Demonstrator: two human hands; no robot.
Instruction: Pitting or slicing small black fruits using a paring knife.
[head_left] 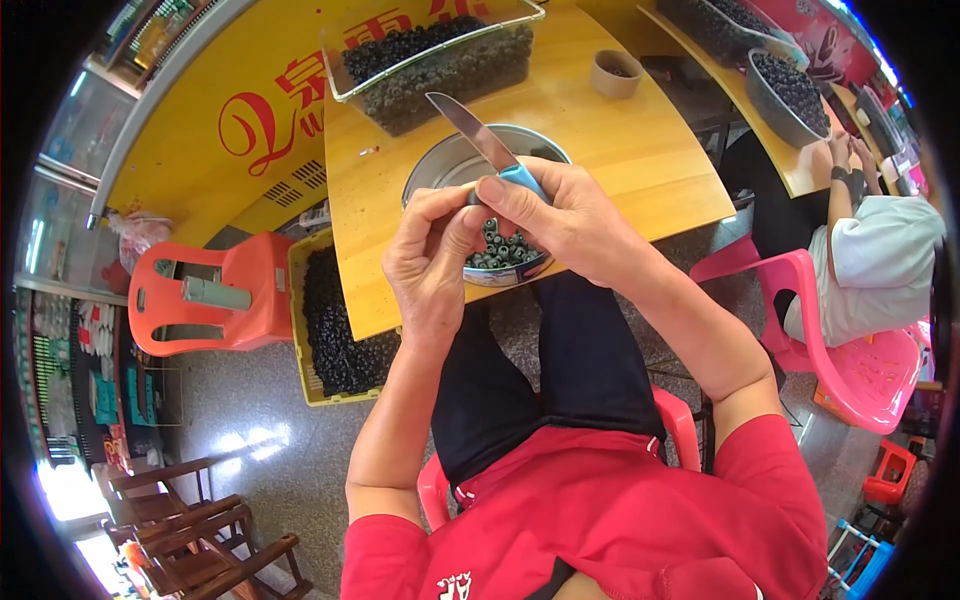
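Note:
My left hand point(432, 245) pinches a small dark round part point(474, 197) between thumb and fingertips, above a metal bowl point(422, 160). My right hand point(585, 220) is closed round a knife point(470, 132) by its light-blue handle, the blade pointing up and away to the left. The right thumb is pressed up to the small part, which the fingers mostly hide. Inside the bowl lie several small dark ring-like parts point(500, 250) with holes in their middles. The bowl sits at the near edge of the wooden table point(660, 180), just beyond my lap.
A clear bin point(440, 85) full of dark parts stands behind the bowl; a round tan container point(614, 76) is to its right. At left are a yellow crate point(312, 385) of dark pieces and an orange chair point(265, 290). A co-worker point(880, 250) sits at right.

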